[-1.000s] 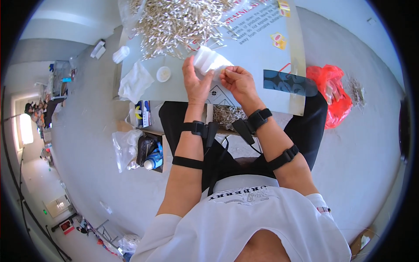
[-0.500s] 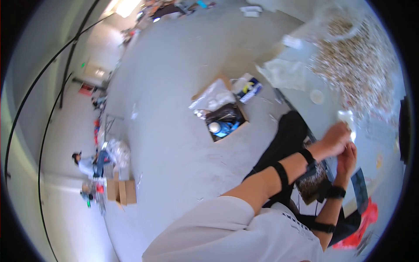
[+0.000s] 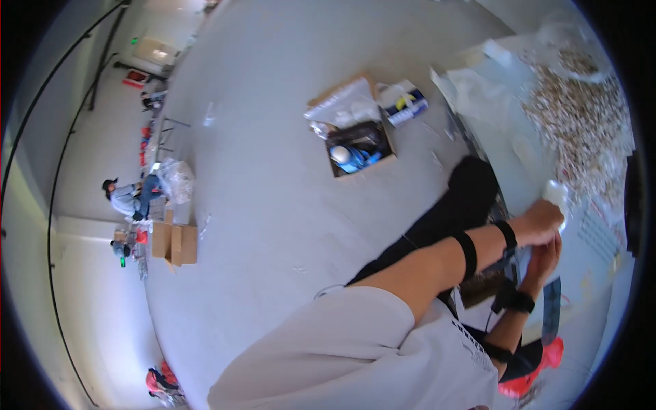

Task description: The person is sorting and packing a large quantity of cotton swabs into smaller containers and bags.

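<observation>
At the right edge of the view, my left hand (image 3: 543,222) is closed on a small white bag (image 3: 555,193) and holds it over the table (image 3: 506,147). My right hand (image 3: 545,258) sits just below it. Its fingers reach up under the left hand, and their tips are hidden, so its grip is unclear. Both forearms wear black straps. A big heap of small pale pieces (image 3: 581,116) lies on the table just beyond the bag.
An open cardboard box (image 3: 355,147) with a blue item stands on the grey floor beside clear plastic bags (image 3: 403,102). A red bag (image 3: 540,369) lies near my legs. Far left, a seated person (image 3: 130,195) and cardboard boxes (image 3: 174,242).
The view has swung from the table toward the floor on my left, so the hands now sit at the right edge. They stay together on the white bag.
</observation>
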### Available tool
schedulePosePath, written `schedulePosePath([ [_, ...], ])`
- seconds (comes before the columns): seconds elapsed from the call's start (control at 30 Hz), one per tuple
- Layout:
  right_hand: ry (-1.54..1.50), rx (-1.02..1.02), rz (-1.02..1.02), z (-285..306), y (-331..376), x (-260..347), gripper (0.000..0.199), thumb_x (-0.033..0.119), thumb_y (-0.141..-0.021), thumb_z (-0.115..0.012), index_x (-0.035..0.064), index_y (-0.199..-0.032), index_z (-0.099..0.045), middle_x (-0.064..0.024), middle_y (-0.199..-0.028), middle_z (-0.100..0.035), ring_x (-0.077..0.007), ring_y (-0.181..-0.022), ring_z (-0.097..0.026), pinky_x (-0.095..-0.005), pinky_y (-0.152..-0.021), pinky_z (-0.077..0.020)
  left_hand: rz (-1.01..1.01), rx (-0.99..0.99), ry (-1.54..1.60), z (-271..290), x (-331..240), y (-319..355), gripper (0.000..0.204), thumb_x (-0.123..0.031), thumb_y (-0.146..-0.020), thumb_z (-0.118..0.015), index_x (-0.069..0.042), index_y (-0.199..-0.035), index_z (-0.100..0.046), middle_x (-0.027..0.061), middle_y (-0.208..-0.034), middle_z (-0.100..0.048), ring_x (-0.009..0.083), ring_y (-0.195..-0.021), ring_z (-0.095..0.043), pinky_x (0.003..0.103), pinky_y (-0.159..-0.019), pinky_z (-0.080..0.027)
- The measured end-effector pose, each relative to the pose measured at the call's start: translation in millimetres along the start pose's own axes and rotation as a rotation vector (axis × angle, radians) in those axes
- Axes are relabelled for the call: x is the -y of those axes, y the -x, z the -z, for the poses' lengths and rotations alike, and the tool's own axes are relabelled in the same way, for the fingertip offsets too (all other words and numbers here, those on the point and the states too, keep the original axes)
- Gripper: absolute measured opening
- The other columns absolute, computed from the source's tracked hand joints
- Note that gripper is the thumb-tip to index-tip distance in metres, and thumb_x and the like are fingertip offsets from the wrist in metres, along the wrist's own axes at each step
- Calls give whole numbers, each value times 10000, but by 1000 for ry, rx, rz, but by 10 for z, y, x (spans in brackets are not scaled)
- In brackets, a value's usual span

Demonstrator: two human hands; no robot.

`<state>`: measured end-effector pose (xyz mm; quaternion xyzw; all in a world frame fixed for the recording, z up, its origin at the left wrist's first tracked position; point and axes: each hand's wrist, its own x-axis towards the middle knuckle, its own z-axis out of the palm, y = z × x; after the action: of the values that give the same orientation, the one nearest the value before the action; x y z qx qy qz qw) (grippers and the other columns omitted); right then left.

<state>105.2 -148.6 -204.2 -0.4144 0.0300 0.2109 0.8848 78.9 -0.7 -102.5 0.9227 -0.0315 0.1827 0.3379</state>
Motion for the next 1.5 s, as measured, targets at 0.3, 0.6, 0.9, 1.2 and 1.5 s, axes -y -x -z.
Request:
schedulePosePath([
  [0.3, -8, -100, 32, -269, 178, 167, 229, 49, -910, -523, -29, -1126, -522, -141, -1048, -596, -209, -940, -601, -298, -808, -516, 140, -158, 405, 59, 19, -63, 56, -75, -734, -591, -31, -698, -587, 193, -704, -603, 342, -686, -609, 438, -598, -467],
  [0.6, -20, -227, 31, -592, 323, 226, 195, -3, -887, -528, -33, -1078, -546, -144, -966, -623, -200, -845, -635, -294, -755, -555, 604, -140, 895, 1340, 821, 119, 89, -50, -765, -620, 34, -770, -593, 65, -605, -557, 113, -470, -498, 226, -409, -399],
  [0.9, 4, -288, -2, -671, 367, 246, 202, -3, -895, -506, -42, -1091, -536, -146, -976, -627, -201, -842, -636, -297, -744, -552, 863, -331, 786, 1913, 1568, 779, 40, -17, -767, -622, 15, -762, -599, 48, -629, -583, 105, -504, -538, 229, -409, -421],
  [1.2, 12, -228, -10, -531, 314, 283, 218, -14, -895, -502, -54, -1107, -531, -152, -993, -622, -209, -880, -628, -301, -786, -540, 1184, -468, 564, 2263, 2316, 1769, 25, -1, -753, -615, 4, -730, -608, 54, -593, -565, 121, -462, -519, 243, -382, -399],
  [1.5, 61, -230, -49, -411, 300, 303, 259, -20, -906, -475, -61, -1159, -508, -160, -1042, -608, -201, -915, -616, -291, -799, -530, 1479, -721, 445, 2673, 3233, 2702, 103, 19, -684, -607, 4, -594, -560, 80, -529, -521, 177, -412, -493, 282, -338, -352],
])
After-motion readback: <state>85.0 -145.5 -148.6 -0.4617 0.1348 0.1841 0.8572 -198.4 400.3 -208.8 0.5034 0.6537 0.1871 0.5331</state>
